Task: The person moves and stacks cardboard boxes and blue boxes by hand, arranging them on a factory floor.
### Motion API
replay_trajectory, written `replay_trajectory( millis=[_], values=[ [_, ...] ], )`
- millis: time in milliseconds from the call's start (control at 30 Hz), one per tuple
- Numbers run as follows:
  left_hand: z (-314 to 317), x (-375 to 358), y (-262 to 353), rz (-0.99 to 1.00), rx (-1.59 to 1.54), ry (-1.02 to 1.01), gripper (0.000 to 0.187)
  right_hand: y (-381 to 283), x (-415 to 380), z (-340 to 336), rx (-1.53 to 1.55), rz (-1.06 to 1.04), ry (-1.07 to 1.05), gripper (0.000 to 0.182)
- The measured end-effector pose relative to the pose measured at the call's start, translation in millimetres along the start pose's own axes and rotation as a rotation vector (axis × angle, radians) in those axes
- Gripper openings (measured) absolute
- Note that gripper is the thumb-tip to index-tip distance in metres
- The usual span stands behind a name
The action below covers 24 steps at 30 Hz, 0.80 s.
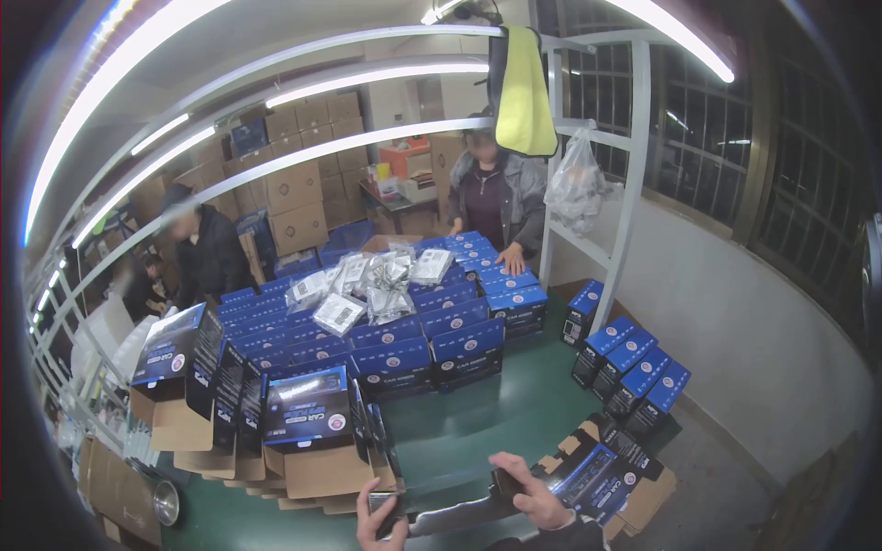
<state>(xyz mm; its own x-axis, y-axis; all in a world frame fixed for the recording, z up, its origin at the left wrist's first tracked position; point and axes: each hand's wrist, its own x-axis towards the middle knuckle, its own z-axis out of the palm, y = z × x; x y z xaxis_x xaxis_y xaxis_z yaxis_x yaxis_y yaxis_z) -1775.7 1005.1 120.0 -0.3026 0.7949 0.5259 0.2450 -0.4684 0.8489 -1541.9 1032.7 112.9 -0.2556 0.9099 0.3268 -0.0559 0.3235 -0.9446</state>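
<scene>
My left hand, at the bottom centre, has its fingers bent round a small dark, shiny-edged object. My right hand is to its right, with a dark block between thumb and fingers. A dark glossy strip spans the gap between both hands; whether it joins the held pieces cannot be made out. Beside my right hand lies an unfolded blue-and-black printed box with brown inner flaps. Left of my hands, open printed boxes stand in a stack, brown flaps outward.
Rows of blue boxes stand on the green table, with bagged parts on top. More boxes line the right side. A co-worker touches boxes at the far side; another person is at left. A metal frame rises at right.
</scene>
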Motion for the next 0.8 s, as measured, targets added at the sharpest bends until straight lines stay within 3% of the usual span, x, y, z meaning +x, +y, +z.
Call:
replay_trajectory(
  millis=[67,167,233,367,433,467,567,667,700,767,800],
  values=[
    [-7,-2,5,-0.061,-0.015,-0.164,0.023,-6,-2,-3,-0.05,-0.031,0.036,0.05],
    [2,-4,23,-0.163,-0.011,-0.109,0.019,-4,-6,-2,-0.063,-0.059,0.065,0.037],
    [1,-1,25,-0.096,-0.018,-0.161,0.015,-1,-11,-1,0.036,-0.037,0.121,0.029],
    [-9,-2,12,-0.052,-0.087,-0.289,0.024,-5,-12,-3,0.087,-0.033,0.115,0.03],
    [-11,-4,16,-0.089,-0.103,-0.341,0.022,-7,-12,-5,0.096,-0.036,0.102,0.011],
    [-12,-5,16,-0.105,-0.103,-0.343,0.022,-9,-12,-5,0.101,-0.032,0.087,0.01],
    [-12,-4,13,-0.102,-0.138,-0.374,0.03,-22,-9,-3,-0.165,0.023,0.028,0.028],
    [-12,-4,17,-0.108,0.008,-0.341,0.01,-28,-8,8,-0.324,0.202,0.088,0.075],
    [-11,-5,18,-0.112,0.034,-0.329,0.009,-29,-7,12,-0.352,0.23,0.091,0.083],
    [-11,-6,16,-0.095,0.117,-0.279,0.013,-27,-5,18,-0.468,0.295,0.178,0.075],
    [-13,-6,16,-0.127,0.122,-0.265,0.012,-22,-6,11,-0.411,0.269,0.075,0.085]
  ],
)
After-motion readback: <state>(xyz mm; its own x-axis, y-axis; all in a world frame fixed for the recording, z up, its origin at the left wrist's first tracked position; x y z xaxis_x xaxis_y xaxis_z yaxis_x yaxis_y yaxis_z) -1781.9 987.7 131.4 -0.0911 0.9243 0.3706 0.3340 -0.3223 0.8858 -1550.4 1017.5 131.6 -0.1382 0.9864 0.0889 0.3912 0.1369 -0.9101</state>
